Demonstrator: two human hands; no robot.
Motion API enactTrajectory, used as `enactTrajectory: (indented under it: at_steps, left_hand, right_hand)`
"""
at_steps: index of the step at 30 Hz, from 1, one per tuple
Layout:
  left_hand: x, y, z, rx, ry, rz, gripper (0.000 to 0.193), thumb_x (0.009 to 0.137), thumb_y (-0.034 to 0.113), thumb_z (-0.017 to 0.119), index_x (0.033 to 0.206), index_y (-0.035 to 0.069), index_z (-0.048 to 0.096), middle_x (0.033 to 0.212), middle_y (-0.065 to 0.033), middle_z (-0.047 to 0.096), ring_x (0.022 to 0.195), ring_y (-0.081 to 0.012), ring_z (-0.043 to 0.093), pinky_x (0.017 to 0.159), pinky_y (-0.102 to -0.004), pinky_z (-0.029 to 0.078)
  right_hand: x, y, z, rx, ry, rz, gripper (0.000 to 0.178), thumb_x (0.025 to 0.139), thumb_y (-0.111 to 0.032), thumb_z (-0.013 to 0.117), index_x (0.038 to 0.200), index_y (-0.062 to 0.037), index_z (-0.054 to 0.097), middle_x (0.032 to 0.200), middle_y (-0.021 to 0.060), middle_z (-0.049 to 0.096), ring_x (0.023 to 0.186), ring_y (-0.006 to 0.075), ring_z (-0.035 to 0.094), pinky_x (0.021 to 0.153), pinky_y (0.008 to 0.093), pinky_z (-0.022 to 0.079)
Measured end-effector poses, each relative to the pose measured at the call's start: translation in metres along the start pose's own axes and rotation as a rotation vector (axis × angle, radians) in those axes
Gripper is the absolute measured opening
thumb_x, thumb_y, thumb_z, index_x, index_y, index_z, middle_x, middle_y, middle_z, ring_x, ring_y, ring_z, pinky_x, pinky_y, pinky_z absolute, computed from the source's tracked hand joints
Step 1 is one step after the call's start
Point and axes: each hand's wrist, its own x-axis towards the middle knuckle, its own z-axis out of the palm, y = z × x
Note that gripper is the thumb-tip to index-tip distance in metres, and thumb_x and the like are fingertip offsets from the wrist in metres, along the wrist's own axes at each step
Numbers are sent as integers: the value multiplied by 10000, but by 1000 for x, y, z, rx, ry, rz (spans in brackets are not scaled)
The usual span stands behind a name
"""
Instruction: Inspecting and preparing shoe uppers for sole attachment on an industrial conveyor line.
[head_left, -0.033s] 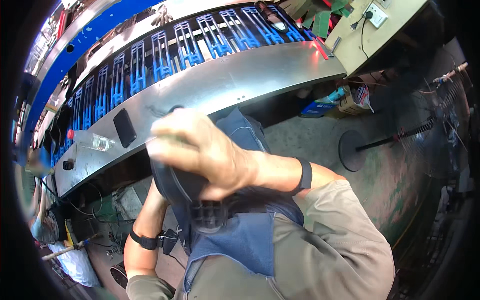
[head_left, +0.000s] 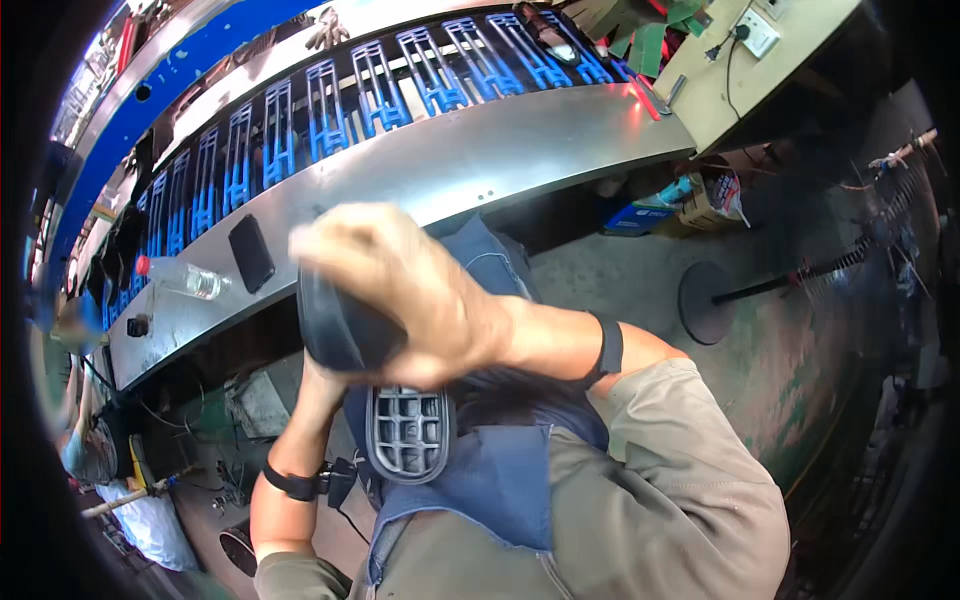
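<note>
My right hand, blurred by motion, is curled over a smooth, rounded black shoe piece in front of my body. Just below it, over my lap, shows the heel end of a black shoe sole, its grid of hollow cells facing up. Whether the two pieces are joined is hidden by my right hand. My left hand reaches up beneath the black piece; only its wrist end shows and its fingers are hidden. Black straps circle both my forearms, and a blue apron covers my lap.
Ahead runs a metal ledge beside a row of blue racks. A phone and a clear bottle lie on its left part. A dark shoe rests at the far end. A round-based stand is at right.
The black piece has tilted, showing its rounded end more. The sole's grid is sharper and less covered. My right hand has shifted slightly up and left.
</note>
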Motion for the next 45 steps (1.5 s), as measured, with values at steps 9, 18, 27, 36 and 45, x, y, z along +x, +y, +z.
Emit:
enactTrajectory:
  at_steps: [9,18,27,36,45]
  left_hand:
    - [-11,-25,52,361,-9,282,488,833,121,778,1263,-6,585,1231,-151,610,1126,-256,608,999,-359,466]
    - [10,-35,40,476,32,351,635,821,81,819,1350,-62,498,1193,-176,595,1074,-246,614,935,-355,493]
    - [69,-29,33,450,61,61,466,851,102,801,1241,-5,572,1131,-73,501,939,-150,542,829,-289,471]
    - [97,-18,30,535,-39,-65,474,838,123,813,1227,-1,573,1160,-101,502,989,-164,558,909,-310,465]
    - [108,-10,18,669,-288,165,534,791,284,826,1206,-4,652,1378,-221,572,1317,-369,522,1070,-484,424]
  right_hand:
    - [-100,107,27,227,-244,1041,718,836,-287,780,1442,-75,460,1356,165,563,1292,290,531,1083,390,424]
    - [-99,118,-6,100,-130,879,557,928,-280,692,1376,16,541,1417,202,473,1261,316,523,1045,399,450]
    - [-86,105,1,-22,-81,936,456,860,-126,764,1253,4,575,1111,138,516,910,226,558,795,344,502]
    - [-91,129,-3,166,-15,1065,501,790,-74,819,1221,-19,570,1107,130,510,906,212,583,738,318,515]
    - [-92,142,-16,713,69,1160,677,857,-266,761,1406,18,483,1439,185,430,1352,280,444,1123,400,359]
